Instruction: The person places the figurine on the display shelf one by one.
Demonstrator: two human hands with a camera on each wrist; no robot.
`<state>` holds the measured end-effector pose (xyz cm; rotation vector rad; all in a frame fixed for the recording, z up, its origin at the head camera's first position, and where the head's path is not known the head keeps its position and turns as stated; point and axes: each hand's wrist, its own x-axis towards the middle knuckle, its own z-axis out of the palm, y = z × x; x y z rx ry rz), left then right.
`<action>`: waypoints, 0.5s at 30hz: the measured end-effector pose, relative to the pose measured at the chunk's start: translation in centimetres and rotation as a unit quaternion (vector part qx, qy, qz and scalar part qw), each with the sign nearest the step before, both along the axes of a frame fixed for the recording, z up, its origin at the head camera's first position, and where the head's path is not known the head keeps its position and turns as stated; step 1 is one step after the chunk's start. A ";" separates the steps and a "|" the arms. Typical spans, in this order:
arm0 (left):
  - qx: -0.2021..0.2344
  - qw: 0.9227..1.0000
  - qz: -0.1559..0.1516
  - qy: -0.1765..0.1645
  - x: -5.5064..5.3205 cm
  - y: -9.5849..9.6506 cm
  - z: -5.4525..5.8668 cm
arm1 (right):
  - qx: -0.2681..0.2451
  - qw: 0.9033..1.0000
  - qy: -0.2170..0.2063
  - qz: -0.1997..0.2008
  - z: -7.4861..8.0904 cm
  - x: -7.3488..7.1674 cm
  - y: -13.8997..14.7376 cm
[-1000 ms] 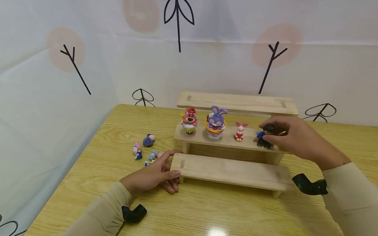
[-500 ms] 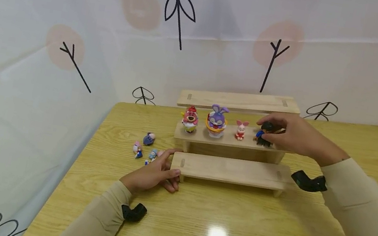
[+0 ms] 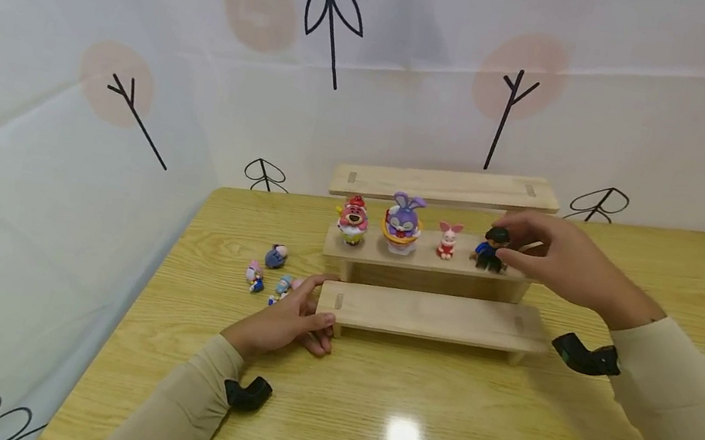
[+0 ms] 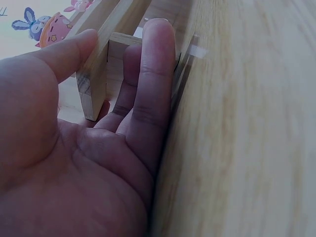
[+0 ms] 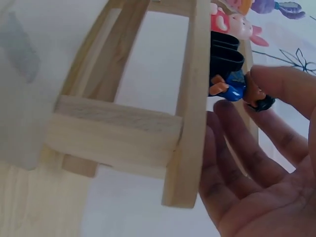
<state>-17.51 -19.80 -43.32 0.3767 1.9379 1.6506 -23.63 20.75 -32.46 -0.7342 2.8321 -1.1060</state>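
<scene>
On the middle tier of the stepped wooden shelf point(image 3: 421, 315) stands a small black-haired toy figure point(image 3: 492, 249) in a blue top and black trousers. My right hand point(image 3: 565, 261) is right beside it, thumb and fingers spread loosely around its head. The right wrist view shows the thumb tip close to the figure's point(image 5: 229, 89) head. To its left stand a pink piglet figurine point(image 3: 447, 241), a purple rabbit figurine point(image 3: 403, 225) and a red-hatted bear figurine point(image 3: 353, 222). My left hand point(image 3: 281, 320) grips the left end of the lowest tier, thumb on its edge, fingers behind and below.
Several small figurines lie on the wooden table point(image 3: 317, 418) left of the shelf, including a blue-grey one point(image 3: 276, 257) and a pink-headed one point(image 3: 254, 277). The top tier point(image 3: 443, 186) bears no figures. A patterned white cloth point(image 3: 399, 118) hangs behind.
My right hand has loosened from the black-haired toy figure and shifted slightly right, so more of the figure shows. The left hand keeps its place on the shelf end.
</scene>
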 end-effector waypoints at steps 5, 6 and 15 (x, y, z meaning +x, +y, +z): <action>0.002 1.000 0.000 -0.003 0.0 0.0 0.0 | -0.034 0.999 0.010 -0.015 -0.4 0.6 0.8; 0.004 1.000 0.001 -0.004 0.0 0.0 0.0 | -0.035 0.999 0.011 -0.025 -0.5 0.8 1.0; 0.000 1.000 -0.004 0.000 0.0 -0.1 0.1 | -0.031 0.992 0.056 -0.111 -2.7 3.8 5.4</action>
